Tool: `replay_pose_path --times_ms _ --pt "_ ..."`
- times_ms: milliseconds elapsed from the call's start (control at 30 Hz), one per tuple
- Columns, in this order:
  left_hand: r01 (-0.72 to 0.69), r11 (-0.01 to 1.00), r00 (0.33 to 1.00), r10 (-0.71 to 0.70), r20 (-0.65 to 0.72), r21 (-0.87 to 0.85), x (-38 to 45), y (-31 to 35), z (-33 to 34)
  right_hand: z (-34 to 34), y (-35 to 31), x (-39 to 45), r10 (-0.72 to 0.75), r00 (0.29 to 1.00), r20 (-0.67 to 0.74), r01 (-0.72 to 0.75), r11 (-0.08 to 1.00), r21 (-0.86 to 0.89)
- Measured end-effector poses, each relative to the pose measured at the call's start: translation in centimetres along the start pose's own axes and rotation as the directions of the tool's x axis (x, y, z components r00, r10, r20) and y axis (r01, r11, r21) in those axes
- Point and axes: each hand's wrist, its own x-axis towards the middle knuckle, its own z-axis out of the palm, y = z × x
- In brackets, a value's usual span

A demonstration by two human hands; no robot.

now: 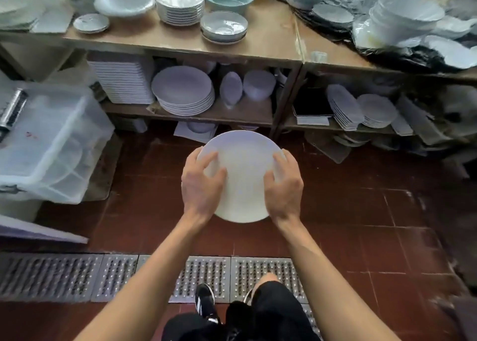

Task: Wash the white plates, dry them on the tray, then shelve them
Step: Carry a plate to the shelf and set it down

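Two hands clamp one white plate [244,175]: left hand [202,183] at 9 o'clock, right hand [284,185] at 3.

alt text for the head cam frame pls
Both hands, left hand and right hand, grip a white plate by its sides above a red tiled floor, facing wooden shelves stacked with plates and bowls.

White plate [244,175]: both side rims covered by the left hand [201,183] and right hand [284,185]; underside and any fingers [210,160] beneath it unseen. Clear plastic bin [49,144]: cut by left edge, contents indistinct. Dishes at the back edge of the desk [271,30]: cropped by top edge. Lower shelf [219,114]: rear items shadowed. Right-hand stacks: blurred.
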Motion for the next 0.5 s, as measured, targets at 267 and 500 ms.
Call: replay_pose_path --times_ms 267,500 --pt "-0.030 1.000 0.991 0.030 0.128 -0.002 10.4 3.3 12.6 -1.0 6.8 13.1 0.143 0.987 -0.072 -0.142 0.990 0.021" --pt "-0.075 0.997 0.986 0.073 0.151 0.011 19.4 8.6 21.3 -2.2 10.4 25.8 0.173 0.978 -0.113 -0.166 0.983 0.074"
